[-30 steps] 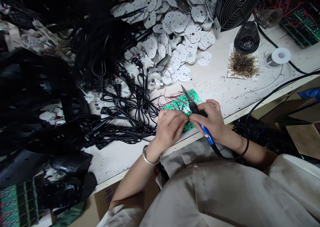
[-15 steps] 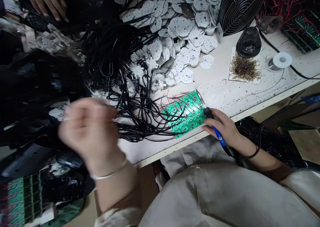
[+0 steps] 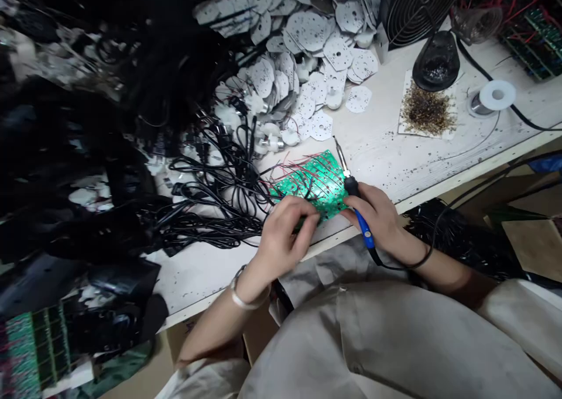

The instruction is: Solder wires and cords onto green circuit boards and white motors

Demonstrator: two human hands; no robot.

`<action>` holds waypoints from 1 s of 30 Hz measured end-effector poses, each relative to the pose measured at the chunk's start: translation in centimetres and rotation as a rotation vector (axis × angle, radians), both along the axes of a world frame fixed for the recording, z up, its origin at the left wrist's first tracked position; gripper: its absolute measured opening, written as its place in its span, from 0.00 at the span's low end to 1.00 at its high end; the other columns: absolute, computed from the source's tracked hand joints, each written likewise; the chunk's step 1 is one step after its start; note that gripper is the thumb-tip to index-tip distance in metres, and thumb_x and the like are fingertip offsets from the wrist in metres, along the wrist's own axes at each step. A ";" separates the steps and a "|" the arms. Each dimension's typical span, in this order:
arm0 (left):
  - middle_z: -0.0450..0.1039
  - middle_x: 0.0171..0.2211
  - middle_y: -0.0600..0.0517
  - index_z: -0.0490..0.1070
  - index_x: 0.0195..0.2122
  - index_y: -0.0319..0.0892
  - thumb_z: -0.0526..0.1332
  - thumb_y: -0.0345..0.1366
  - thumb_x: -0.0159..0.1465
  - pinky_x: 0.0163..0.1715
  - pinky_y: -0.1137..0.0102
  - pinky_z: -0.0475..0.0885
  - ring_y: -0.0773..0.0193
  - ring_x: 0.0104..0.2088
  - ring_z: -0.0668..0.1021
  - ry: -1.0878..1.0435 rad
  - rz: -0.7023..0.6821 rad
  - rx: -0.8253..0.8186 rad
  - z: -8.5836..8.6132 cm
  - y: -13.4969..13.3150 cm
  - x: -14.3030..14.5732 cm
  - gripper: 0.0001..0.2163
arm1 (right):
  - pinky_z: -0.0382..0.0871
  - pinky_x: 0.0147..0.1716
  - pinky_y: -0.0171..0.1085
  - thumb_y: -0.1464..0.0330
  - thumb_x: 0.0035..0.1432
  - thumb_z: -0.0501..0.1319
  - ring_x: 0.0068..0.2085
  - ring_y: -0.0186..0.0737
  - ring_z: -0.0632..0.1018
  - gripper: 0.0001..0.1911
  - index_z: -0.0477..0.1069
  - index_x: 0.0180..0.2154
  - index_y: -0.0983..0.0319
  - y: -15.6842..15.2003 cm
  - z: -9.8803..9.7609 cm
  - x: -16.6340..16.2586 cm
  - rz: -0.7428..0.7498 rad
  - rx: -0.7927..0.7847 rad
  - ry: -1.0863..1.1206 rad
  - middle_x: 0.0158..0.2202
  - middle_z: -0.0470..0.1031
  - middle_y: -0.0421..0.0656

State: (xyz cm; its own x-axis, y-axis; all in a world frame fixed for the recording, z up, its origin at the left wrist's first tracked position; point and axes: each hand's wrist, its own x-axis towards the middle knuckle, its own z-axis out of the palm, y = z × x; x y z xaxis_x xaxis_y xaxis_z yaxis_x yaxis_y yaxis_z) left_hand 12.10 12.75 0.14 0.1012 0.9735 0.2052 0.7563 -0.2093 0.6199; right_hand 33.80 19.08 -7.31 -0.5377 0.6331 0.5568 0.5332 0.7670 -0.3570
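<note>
A green circuit board panel with thin red and black wires lies near the front edge of the bench. My right hand is closed round a soldering iron with a blue and black handle; its metal tip points away from me, past the board's right side. The fingers of that hand also reach the board's right edge. My left hand is over the board's lower left corner, thumb and forefinger pinched together. What lies between those fingertips is hidden. Black cables run in a tangle up to the board's left side.
White disc-shaped boards are piled at the back. A fan, a black cup, a solder spool and a pad with brown residue stand at right. Dark plastic parts fill the left.
My left hand has come from the far left, over the dark parts, to the board's lower left corner. My right hand still holds the soldering iron. A co-worker's hand at upper left is gone from view.
</note>
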 end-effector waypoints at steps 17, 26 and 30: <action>0.76 0.38 0.51 0.69 0.30 0.43 0.61 0.32 0.62 0.43 0.62 0.65 0.60 0.40 0.75 0.104 0.113 0.024 -4.7 1.3 2.5 0.04 | 0.75 0.43 0.46 0.64 0.61 0.60 0.36 0.39 0.77 0.06 0.68 0.41 0.57 0.3 1.3 1.1 0.113 -0.082 0.224 0.33 0.75 0.42; 0.77 0.37 0.51 0.69 0.28 0.43 0.61 0.31 0.61 0.45 0.61 0.65 0.61 0.39 0.75 0.104 0.052 0.047 -4.6 1.3 2.2 0.04 | 0.77 0.29 0.38 0.72 0.60 0.52 0.21 0.34 0.76 0.07 0.69 0.37 0.60 -1.9 3.0 3.2 0.274 -0.266 0.441 0.20 0.74 0.37; 0.77 0.37 0.52 0.69 0.29 0.43 0.60 0.30 0.61 0.45 0.61 0.65 0.61 0.39 0.75 0.084 0.068 0.032 -4.5 1.3 2.3 0.04 | 0.77 0.28 0.38 0.73 0.59 0.53 0.20 0.34 0.75 0.07 0.69 0.36 0.60 -1.8 3.2 2.6 0.250 -0.256 0.466 0.20 0.74 0.37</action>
State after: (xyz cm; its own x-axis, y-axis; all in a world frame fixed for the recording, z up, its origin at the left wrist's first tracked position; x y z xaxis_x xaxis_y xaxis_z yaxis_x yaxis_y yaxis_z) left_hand 14.43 14.03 -4.32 0.0535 0.9718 0.2298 0.8184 -0.1746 0.5475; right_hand 36.35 17.24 -4.13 -0.4228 0.6645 0.6161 0.0897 0.7073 -0.7012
